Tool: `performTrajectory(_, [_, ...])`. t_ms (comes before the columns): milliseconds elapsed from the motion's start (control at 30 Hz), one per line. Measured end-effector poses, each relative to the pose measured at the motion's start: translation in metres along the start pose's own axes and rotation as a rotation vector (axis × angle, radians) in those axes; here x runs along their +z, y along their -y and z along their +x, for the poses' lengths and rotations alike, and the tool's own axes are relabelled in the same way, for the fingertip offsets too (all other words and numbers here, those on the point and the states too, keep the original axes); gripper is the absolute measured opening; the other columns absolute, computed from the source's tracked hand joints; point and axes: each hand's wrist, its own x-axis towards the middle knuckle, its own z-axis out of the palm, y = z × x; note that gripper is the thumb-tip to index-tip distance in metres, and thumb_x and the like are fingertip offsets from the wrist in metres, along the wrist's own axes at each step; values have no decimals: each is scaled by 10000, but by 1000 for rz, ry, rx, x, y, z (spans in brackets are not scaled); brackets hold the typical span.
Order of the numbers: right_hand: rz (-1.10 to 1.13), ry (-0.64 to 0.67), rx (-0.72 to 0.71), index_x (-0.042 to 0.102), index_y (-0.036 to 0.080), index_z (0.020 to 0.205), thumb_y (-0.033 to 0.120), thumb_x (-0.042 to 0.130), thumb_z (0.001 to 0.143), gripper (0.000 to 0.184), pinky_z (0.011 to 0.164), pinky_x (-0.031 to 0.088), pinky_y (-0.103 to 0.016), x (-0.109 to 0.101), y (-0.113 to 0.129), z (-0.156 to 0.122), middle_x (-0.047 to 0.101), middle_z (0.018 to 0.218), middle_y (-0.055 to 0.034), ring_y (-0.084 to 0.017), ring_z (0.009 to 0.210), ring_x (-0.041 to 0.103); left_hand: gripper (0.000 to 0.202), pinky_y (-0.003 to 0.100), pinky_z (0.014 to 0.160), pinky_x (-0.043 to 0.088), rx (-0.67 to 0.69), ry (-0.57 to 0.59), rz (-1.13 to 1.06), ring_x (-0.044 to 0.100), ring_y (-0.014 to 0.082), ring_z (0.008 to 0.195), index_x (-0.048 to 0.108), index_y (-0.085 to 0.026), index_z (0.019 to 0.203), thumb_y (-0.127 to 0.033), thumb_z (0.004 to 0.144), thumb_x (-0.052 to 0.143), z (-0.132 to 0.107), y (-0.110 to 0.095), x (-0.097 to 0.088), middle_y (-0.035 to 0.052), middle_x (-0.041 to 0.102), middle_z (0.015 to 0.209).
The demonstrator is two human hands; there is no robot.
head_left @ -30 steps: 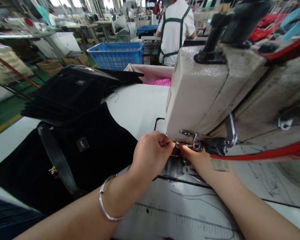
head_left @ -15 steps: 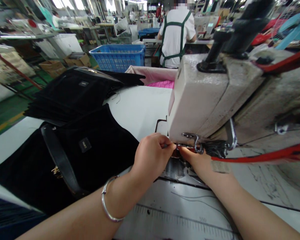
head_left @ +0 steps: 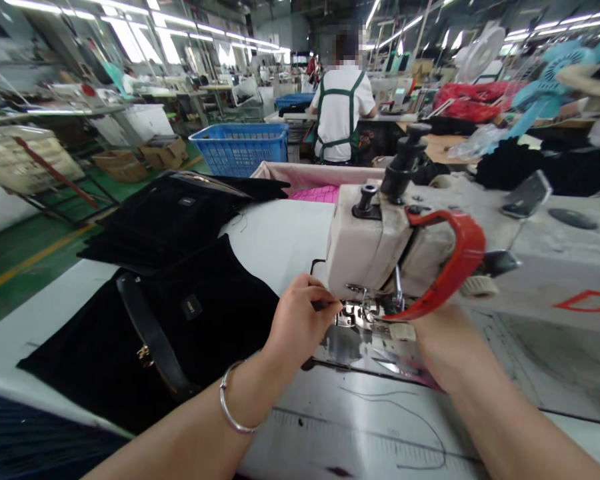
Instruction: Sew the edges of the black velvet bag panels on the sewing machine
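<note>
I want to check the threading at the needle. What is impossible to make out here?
Head view only:
- Right hand: fingertips hidden behind the red guard, so its grip cannot be told.
- Left hand: whatever its pinched fingers hold is too small to see.
- Needle area: thread too fine to see.
- Label on the black fabric: unreadable.

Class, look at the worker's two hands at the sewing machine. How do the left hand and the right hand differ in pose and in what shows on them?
The left hand is curled, fingers pinched together beside the needle area; the right hand reaches under the red guard, its fingers hidden. The left wrist wears a silver bangle; the right wrist is bare. Both are at the foot of the sewing machine.
</note>
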Motion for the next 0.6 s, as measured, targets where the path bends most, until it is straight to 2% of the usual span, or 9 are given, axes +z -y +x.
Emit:
performTrajectory(100, [383,-46,214,618,185,717,189,703,575,165,670,510,-251,-6,7,-7,642,791,-23,-181,797,598,77,243,690,441,4,-6,9,562,131,762,694,-168,675,-139,746,685,1,2,1,12,593,826])
performTrajectory(267, [527,-24,409,577,191,780,220,714,701,161,646,499,-220,-6,11,-51,503,672,38,-106,648,510,55,229,648,426,7,7,17,560,118,710,694,-166,707,-144,755,677,2,4,3,-1,580,788])
performTrajectory(367, [617,81,500,537,202,779,219,665,760,131,605,454,-201,10,7,-89,450,624,53,-98,610,466,61,230,667,434,19,8,47,566,122,719,696,-165,704,-154,760,675,2,6,3,3,590,788])
performTrajectory(467, [748,250,572,495,196,727,249,680,741,194,549,392,-192,36,-1,-122,449,567,56,-88,545,441,66,227,673,438,40,27,69,570,118,711,707,-171,717,-159,766,665,2,8,2,5,600,795])
performTrajectory(533, [799,335,589,470,195,696,278,709,703,253,528,359,-196,51,-6,-135,448,532,57,-91,522,444,75,224,674,439,60,44,88,577,118,715,714,-177,737,-166,775,650,1,10,1,8,607,804])
performTrajectory(600, [792,354,574,449,198,683,301,720,680,290,545,360,-208,62,-10,-141,457,525,55,-102,538,468,110,226,674,440,86,58,117,578,122,721,715,-178,755,-194,805,618,0,12,2,13,608,799])
